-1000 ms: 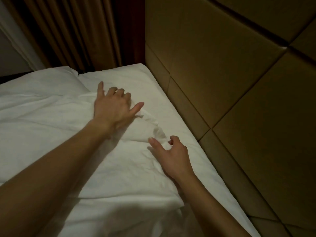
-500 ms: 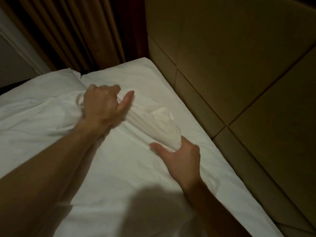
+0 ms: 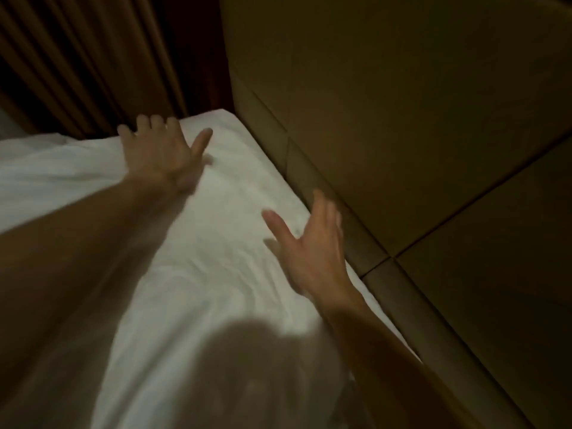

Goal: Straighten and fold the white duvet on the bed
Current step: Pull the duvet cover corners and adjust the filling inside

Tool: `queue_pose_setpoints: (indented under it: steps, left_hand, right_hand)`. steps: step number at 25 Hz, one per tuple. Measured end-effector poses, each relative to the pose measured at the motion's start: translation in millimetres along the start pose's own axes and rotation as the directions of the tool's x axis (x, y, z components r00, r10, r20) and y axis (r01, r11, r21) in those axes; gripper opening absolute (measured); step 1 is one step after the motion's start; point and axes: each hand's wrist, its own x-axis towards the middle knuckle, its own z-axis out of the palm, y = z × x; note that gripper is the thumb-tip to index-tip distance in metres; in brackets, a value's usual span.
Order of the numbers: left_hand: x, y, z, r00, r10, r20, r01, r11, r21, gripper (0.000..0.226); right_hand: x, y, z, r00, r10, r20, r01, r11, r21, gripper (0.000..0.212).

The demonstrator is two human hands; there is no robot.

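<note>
Both hands flat n open, gripping nothing: left hand [image 3: 161, 153] and right hand [image 3: 309, 243] on the duvet [image 3: 223, 243] by the headboard [image 3: 402, 134]. Imo sweep outward w/ even pressure.

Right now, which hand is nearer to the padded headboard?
Right. The right hand is at the bed edge beside the padded headboard; the left hand lies farther away on the white duvet.
</note>
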Motion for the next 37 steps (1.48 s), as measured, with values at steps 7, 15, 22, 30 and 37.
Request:
queue_pose_setpoints:
  steps: [7,15,22,30,37]
  left_hand:
    - [-177.4,59.2,-24.3,0.715,0.690,0.112,-0.618,0.699,-0.361,0.069]
    - [-307.4,103.3,20.3,0.523,0.824,0.219,-0.761,0.567,-0.315,0.075]
    - [-285.9,97.1,35.0,0.723,0.689,-0.045,-0.689,0.714,-0.126,0.058]
    - [-329.0,150.3,42.4,0.469,0.877,0.107,-0.845,0.481,-0.236,0.089]
    - [-371.4,211.4,14.3,0.624,0.776,0.088,-0.502,0.485,-0.717,0.088]
  right_hand:
    - [-106.0,104.0,-14.2,0.976,0.204,0.082,-0.207,0.978,0.029,0.101]
    - [-237.9,141.2,-78.9,0.879,0.403,0.255,-0.360,0.912,-0.197,0.091]
    - [-285.6,166.0,-88.0,0.907,0.394,0.150,-0.381,0.918,-0.111,0.108]
    - [-271.5,189.5,-166.9,0.913,0.408,-0.029,-0.403,0.886,-0.228,0.109]
    - [-263.2,196.6,-190.5,0.935,0.317,-0.160,-0.335,0.936,-0.107,0.076]
